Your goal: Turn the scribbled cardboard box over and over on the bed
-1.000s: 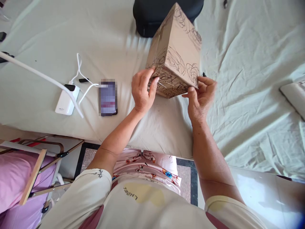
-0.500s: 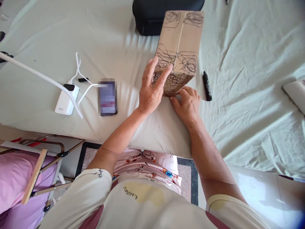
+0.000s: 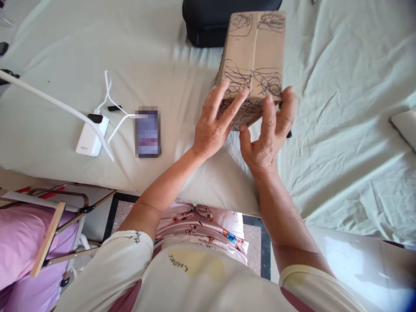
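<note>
A brown cardboard box (image 3: 255,54), scribbled over with black lines, stands on the cloth-covered table. At its near left edge lies my left hand (image 3: 216,123), fingers spread, with fingertips resting on the box's top. My right hand (image 3: 268,130) is at the near right corner with fingers raised and apart; two of its fingertips are by the top edge, and whether they touch I cannot tell. Behind my right hand a black marker (image 3: 289,134) is almost wholly hidden, with only a bit of one end showing.
Behind the box stands a black case (image 3: 206,26). To the left lie a white power bank (image 3: 92,136), cabled to a phone (image 3: 148,134), and a small black piece (image 3: 114,108). A white object (image 3: 404,128) rests at the right. A folding chair (image 3: 48,238) stands lower left.
My right hand has risen from the box's bottom edge to its upper right corner, and its fingers have spread. The box and my left hand appear slightly further right. The marker has become mostly hidden.
</note>
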### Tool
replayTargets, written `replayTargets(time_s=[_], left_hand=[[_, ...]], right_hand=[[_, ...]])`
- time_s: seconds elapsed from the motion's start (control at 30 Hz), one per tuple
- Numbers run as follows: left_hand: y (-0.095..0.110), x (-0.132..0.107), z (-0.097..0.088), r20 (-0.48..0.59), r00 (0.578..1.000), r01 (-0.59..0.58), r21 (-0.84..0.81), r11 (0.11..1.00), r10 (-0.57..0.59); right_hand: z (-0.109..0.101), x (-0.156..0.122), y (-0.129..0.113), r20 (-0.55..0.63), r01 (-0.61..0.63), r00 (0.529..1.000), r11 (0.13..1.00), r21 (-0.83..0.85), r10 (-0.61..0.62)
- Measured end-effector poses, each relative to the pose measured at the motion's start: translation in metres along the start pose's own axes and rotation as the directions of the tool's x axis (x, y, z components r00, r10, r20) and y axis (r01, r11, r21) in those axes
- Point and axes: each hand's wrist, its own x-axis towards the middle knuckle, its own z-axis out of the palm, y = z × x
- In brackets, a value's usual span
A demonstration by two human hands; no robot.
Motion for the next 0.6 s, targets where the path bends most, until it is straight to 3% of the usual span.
replayTargets(time_s=[0.2,0.37,0.5,0.6], left_hand=[[0.016,0.003,0.0,0.098,0.994,0.047,-0.017,0.999,-0.045],[0.029,0.006,-0.004,0.073,0.997,0.019,0.131,0.991,-0.029],[0.025,0.006,-0.006,0.03,0.999,-0.025,0.114,0.993,0.022],[0.018,0.003,-0.003,0.061,0.998,-0.003,0.054,0.999,0.0]], right_hand=[[-0.009,0.001,-0.017,0.075,-0.034,0.996,0.997,-0.063,0.039],[-0.005,0.003,-0.017,0.132,-0.042,0.99,0.998,-0.047,0.048],[-0.007,0.004,-0.007,0.02,-0.047,0.999,0.994,-0.095,0.049],[-0.008,0.005,0.004,-0.055,-0.032,0.998,0.999,-0.018,0.031]])
